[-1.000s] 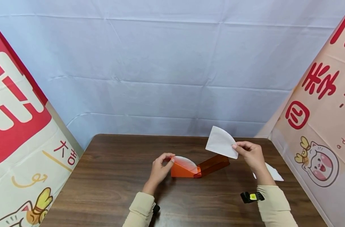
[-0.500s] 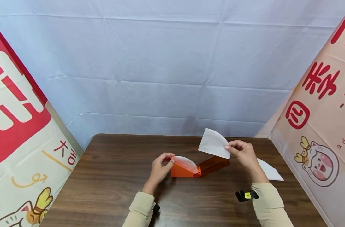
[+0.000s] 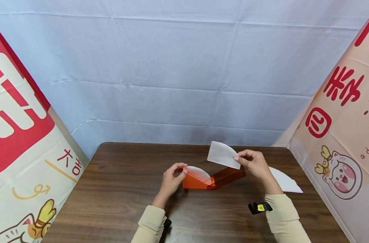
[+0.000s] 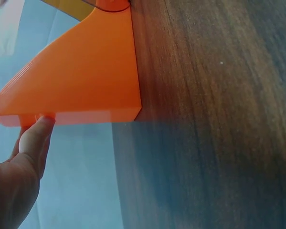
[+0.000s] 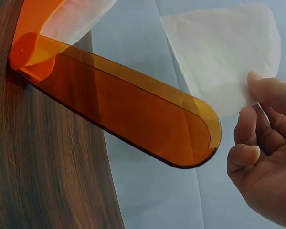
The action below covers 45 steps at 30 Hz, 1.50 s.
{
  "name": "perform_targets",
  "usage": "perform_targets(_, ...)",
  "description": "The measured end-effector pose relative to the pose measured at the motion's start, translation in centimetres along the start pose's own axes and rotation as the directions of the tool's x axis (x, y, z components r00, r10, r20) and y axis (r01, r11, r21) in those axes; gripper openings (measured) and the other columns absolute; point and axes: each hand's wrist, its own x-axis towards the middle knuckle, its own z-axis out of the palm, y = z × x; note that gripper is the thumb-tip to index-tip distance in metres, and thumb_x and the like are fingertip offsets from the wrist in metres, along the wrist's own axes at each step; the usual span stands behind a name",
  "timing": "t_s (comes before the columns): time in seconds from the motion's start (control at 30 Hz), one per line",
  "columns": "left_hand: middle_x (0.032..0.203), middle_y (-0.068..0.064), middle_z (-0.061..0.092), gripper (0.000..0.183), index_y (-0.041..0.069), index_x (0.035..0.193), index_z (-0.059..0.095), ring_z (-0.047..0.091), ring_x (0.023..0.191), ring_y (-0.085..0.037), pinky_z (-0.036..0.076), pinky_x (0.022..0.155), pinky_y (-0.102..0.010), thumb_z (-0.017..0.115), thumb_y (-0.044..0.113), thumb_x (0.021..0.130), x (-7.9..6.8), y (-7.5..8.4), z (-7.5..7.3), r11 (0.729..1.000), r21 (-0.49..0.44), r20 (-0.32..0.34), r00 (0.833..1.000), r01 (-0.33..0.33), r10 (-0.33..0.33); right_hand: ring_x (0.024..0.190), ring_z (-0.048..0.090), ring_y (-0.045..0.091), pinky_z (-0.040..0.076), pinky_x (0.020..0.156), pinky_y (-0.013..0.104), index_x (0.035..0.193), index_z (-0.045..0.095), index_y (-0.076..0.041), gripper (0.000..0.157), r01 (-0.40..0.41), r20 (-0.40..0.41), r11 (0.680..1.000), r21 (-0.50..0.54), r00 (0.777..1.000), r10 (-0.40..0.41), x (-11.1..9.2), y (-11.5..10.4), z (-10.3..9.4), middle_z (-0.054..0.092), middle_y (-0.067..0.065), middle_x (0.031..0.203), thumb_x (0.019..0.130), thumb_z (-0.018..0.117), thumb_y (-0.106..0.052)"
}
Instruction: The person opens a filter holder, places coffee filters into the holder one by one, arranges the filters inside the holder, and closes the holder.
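An orange plastic filter holder (image 3: 194, 184) stands on the table, its see-through amber lid (image 3: 228, 177) swung open to the right. White coffee filters (image 3: 201, 172) sit inside, their curved edge above the rim. My left hand (image 3: 171, 182) grips the holder's upper left corner, the thumb (image 4: 37, 133) against its end wall in the left wrist view. With thumb and fingers, my right hand (image 3: 258, 165) pinches one corner of a fan-shaped white coffee filter (image 3: 222, 154). This filter is in the air above the lid, overlapping its far end in the head view.
More white filter paper (image 3: 285, 181) lies on the brown wooden table (image 3: 123, 195) to the right, partly behind the right forearm. A pale cloth (image 3: 172, 74) hangs behind the table, with printed banners (image 3: 339, 135) at the sides.
My right hand has moved left and slightly down with the coffee filter, closer to the holder. More of the filter paper on the right now shows. The left hand and holder stay in place.
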Motion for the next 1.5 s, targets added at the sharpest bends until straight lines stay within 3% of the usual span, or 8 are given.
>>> perform_targets(0.17,0.098,0.003,0.064,0.018,0.016,0.105,0.066,0.058,0.087,-0.017,0.051,0.072,-0.039,0.065,0.014,0.087,0.0,-0.4,0.0,0.999,-0.017,0.005,0.999,0.046,-0.046,0.048,0.047,0.028,0.038,0.041,0.032,0.090,0.064,0.008,0.016,-0.034,0.027,0.999,-0.001,0.999,0.034,-0.2,-1.6,0.5,0.053,0.025,0.066,0.084,0.068,-0.006)
perform_targets(0.4,0.096,0.006,0.064,0.019,0.016,0.105,0.067,0.057,0.086,-0.016,0.051,0.069,-0.041,0.066,0.016,0.086,0.1,-0.9,0.0,0.998,-0.042,-0.001,0.999,0.047,-0.047,0.053,0.046,0.025,0.040,0.046,0.028,0.088,0.066,0.006,0.009,-0.003,0.035,0.991,-0.131,0.999,0.008,-0.6,-4.0,1.4,0.054,0.018,0.068,0.085,0.066,-0.003)
perform_targets(0.63,0.096,0.007,0.064,0.019,0.017,0.104,0.067,0.058,0.086,-0.015,0.051,0.070,-0.040,0.066,0.013,0.085,0.1,-0.8,0.0,0.998,-0.040,-0.006,0.999,0.051,-0.052,0.057,0.047,0.018,0.040,0.049,0.028,0.087,0.068,-0.003,0.009,0.060,0.051,0.983,-0.171,0.997,-0.052,0.4,-0.8,1.9,0.057,0.007,0.069,0.085,0.068,-0.011)
perform_targets(0.9,0.097,0.006,0.064,0.019,0.018,0.105,0.066,0.058,0.087,-0.016,0.050,0.073,-0.041,0.066,0.015,0.086,0.1,-0.8,0.0,0.998,-0.033,0.001,0.999,0.045,-0.045,0.059,0.051,0.023,0.042,0.052,0.029,0.085,0.068,-0.007,0.004,0.058,0.053,0.980,-0.189,0.997,-0.049,0.5,-0.4,2.6,0.057,0.004,0.068,0.085,0.069,-0.011)
perform_targets(1.1,0.096,0.002,0.064,0.020,0.014,0.106,0.066,0.058,0.087,-0.016,0.051,0.074,-0.031,0.065,0.012,0.086,0.1,-0.6,0.0,0.999,-0.009,0.017,0.999,0.051,-0.051,0.057,0.050,0.019,0.042,0.050,0.029,0.085,0.068,-0.005,0.007,0.053,0.065,0.978,-0.204,0.997,-0.040,0.4,0.0,3.2,0.058,0.003,0.069,0.084,0.069,-0.012)
perform_targets(1.33,0.098,-0.014,0.064,0.021,-0.001,0.106,0.064,0.058,0.087,-0.026,0.052,0.072,-0.029,0.063,0.002,0.086,0.0,2.0,-0.5,0.998,-0.046,0.036,0.998,0.045,-0.043,0.054,0.049,0.016,0.042,0.049,0.028,0.084,0.068,-0.006,0.004,0.087,0.084,0.969,-0.231,0.994,-0.069,0.5,0.3,3.8,0.056,0.001,0.066,0.083,0.070,-0.010)
perform_targets(1.5,0.100,-0.017,0.063,0.022,-0.003,0.107,0.063,0.059,0.088,-0.028,0.052,0.074,-0.034,0.062,0.001,0.086,-0.1,3.1,-0.8,0.998,-0.046,0.051,0.998,0.045,-0.043,0.052,0.049,0.015,0.043,0.048,0.028,0.084,0.068,-0.006,0.005,0.094,0.081,0.961,-0.261,0.994,-0.075,0.5,0.5,4.2,0.056,0.000,0.065,0.083,0.071,-0.009)
